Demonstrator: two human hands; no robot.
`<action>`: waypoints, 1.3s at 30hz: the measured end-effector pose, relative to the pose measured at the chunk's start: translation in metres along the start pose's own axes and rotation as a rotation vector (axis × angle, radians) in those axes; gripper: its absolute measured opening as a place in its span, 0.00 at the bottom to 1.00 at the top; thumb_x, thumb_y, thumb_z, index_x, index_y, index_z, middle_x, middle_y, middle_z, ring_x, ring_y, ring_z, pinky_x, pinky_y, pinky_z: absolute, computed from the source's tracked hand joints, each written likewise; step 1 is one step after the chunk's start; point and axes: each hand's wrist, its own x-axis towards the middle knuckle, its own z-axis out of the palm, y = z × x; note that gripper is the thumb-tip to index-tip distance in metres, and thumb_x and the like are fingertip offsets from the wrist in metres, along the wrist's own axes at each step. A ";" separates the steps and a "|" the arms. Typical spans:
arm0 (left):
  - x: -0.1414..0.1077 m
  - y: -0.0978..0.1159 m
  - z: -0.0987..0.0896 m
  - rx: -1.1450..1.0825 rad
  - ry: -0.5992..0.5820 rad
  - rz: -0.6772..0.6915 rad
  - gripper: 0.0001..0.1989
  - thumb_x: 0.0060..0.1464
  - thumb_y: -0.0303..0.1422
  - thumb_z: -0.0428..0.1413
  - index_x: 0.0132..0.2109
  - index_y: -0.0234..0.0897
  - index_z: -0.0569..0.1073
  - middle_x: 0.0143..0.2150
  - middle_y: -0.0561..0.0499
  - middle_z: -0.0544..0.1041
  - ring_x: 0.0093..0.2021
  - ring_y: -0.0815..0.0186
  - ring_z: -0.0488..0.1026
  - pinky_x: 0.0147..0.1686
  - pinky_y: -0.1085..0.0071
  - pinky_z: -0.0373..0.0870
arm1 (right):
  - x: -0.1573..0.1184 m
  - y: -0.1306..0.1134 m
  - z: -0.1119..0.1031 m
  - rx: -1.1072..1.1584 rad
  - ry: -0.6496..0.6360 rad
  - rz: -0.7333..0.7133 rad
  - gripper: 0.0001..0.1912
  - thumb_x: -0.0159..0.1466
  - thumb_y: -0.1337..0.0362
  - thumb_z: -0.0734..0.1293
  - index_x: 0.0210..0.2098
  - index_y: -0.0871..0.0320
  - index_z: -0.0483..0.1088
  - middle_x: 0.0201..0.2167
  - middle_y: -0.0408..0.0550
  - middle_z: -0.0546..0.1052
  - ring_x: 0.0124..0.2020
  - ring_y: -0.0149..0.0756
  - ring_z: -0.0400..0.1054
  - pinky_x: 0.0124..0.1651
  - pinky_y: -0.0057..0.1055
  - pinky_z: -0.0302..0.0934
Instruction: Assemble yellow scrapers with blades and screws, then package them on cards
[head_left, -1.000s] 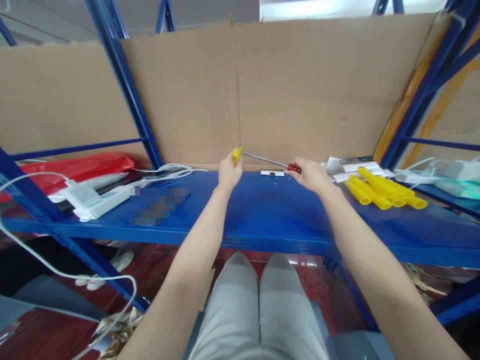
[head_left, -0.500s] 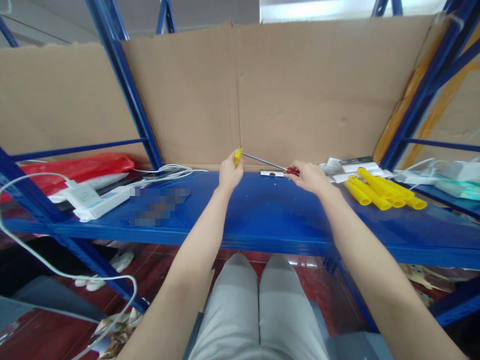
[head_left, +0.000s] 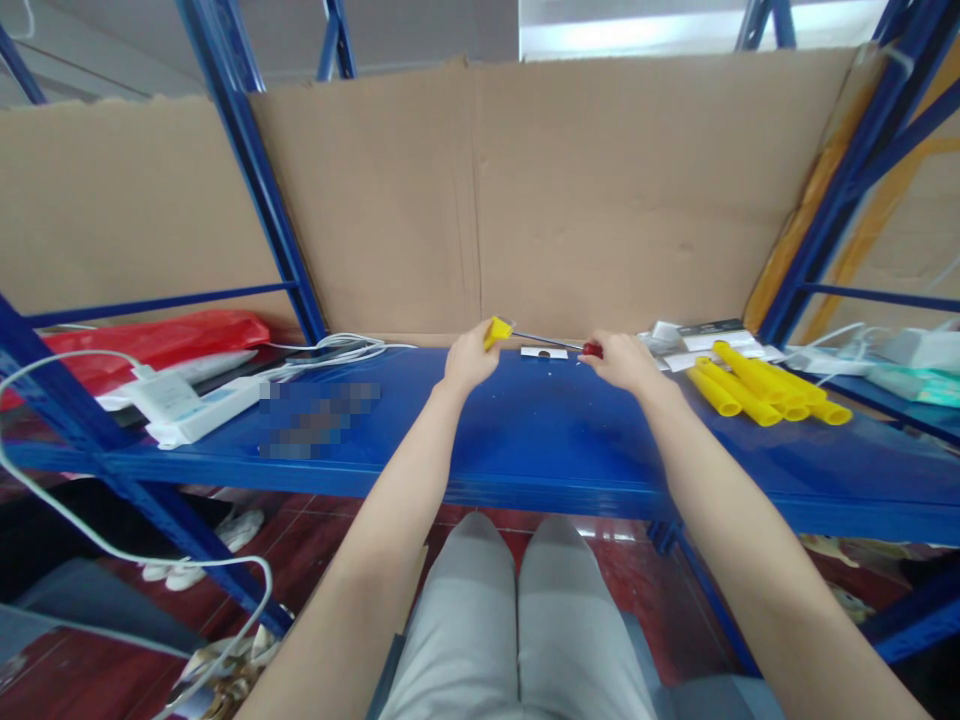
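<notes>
My left hand (head_left: 470,358) is closed round a small yellow piece (head_left: 498,332) above the back of the blue shelf. My right hand (head_left: 621,360) grips the red handle of a screwdriver (head_left: 592,349), whose metal shaft points left to the yellow piece. Whether the tip touches or enters that piece is too small to tell. Behind the shaft, a flat white piece with a dark spot (head_left: 544,353) lies at the shelf's back edge. Several yellow tubes (head_left: 757,383) are piled to the right of my right hand.
At the left are a white power strip (head_left: 214,408), coiled white cables (head_left: 349,347) and a red bag (head_left: 165,340). A cardboard panel (head_left: 600,190) stands along the back. Papers and packaging (head_left: 705,341) lie behind the tubes. Blue posts frame both sides.
My left hand has moved right and slightly down, closer to my right hand, and the yellow piece has turned to show a wider face. Less of the screwdriver's shaft shows.
</notes>
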 end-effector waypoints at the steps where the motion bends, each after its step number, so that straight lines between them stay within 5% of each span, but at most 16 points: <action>1: -0.001 0.000 0.002 0.059 -0.065 -0.002 0.20 0.54 0.28 0.53 0.54 0.36 0.74 0.49 0.40 0.79 0.50 0.53 0.76 0.49 0.61 0.71 | 0.000 0.001 0.001 -0.021 -0.008 0.005 0.09 0.63 0.61 0.64 0.40 0.57 0.72 0.38 0.56 0.80 0.39 0.47 0.74 0.36 0.35 0.61; 5: -0.008 0.004 0.005 0.231 -0.330 0.005 0.19 0.53 0.28 0.54 0.52 0.38 0.76 0.47 0.41 0.80 0.49 0.53 0.77 0.48 0.63 0.72 | 0.001 0.003 0.004 -0.092 -0.070 0.024 0.11 0.63 0.61 0.64 0.42 0.57 0.73 0.39 0.56 0.80 0.41 0.46 0.74 0.40 0.36 0.62; 15: -0.018 0.022 0.013 0.270 -0.613 0.049 0.25 0.57 0.35 0.57 0.61 0.38 0.69 0.58 0.45 0.73 0.57 0.57 0.71 0.55 0.68 0.67 | 0.001 0.003 0.016 -0.062 -0.341 0.088 0.13 0.63 0.63 0.65 0.45 0.58 0.73 0.45 0.56 0.79 0.48 0.45 0.73 0.45 0.34 0.62; 29: -0.019 0.021 0.021 0.265 -0.647 0.069 0.28 0.58 0.33 0.56 0.65 0.36 0.64 0.60 0.42 0.71 0.60 0.56 0.68 0.56 0.68 0.64 | 0.009 0.016 0.046 0.103 -0.456 0.094 0.10 0.63 0.62 0.65 0.42 0.57 0.75 0.40 0.51 0.80 0.41 0.38 0.73 0.39 0.28 0.61; 39: -0.020 0.023 0.020 0.295 -0.646 0.069 0.28 0.58 0.33 0.56 0.64 0.35 0.64 0.60 0.42 0.71 0.60 0.56 0.68 0.56 0.69 0.65 | 0.019 -0.001 0.064 0.193 -0.326 0.025 0.13 0.65 0.60 0.64 0.46 0.59 0.74 0.45 0.54 0.79 0.45 0.39 0.73 0.45 0.29 0.62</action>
